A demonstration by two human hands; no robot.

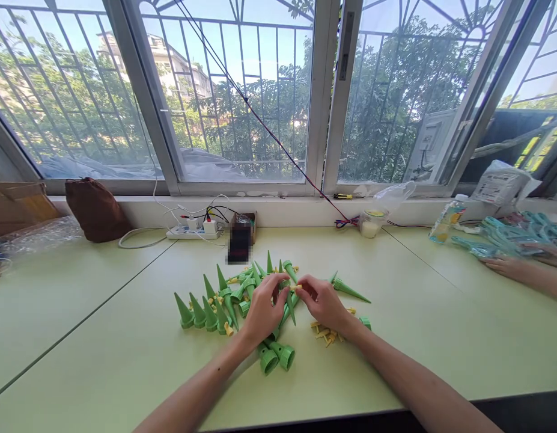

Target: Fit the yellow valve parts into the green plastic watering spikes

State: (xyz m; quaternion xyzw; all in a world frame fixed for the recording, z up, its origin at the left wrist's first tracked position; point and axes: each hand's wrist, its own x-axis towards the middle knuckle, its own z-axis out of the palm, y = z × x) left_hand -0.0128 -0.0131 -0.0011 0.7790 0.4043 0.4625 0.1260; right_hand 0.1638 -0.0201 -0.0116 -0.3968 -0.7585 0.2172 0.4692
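Observation:
My left hand is closed around a green plastic watering spike, whose tip points down toward the table. Close beside it, the thumb and fingers of my right hand pinch a small yellow plastic valve at the spike's upper end. My fingers hide part of both pieces. Under and around the hands lie several more green spikes. A row of green cones stands upright to the left, with a yellow valve at its near end. Loose yellow valves lie below my right wrist.
Two green spikes with open caps lie nearest me. At the back are a power strip, a dark pixelated object, a brown bag and a plastic cup. Another person's hands touch turquoise bagged items beside a bottle.

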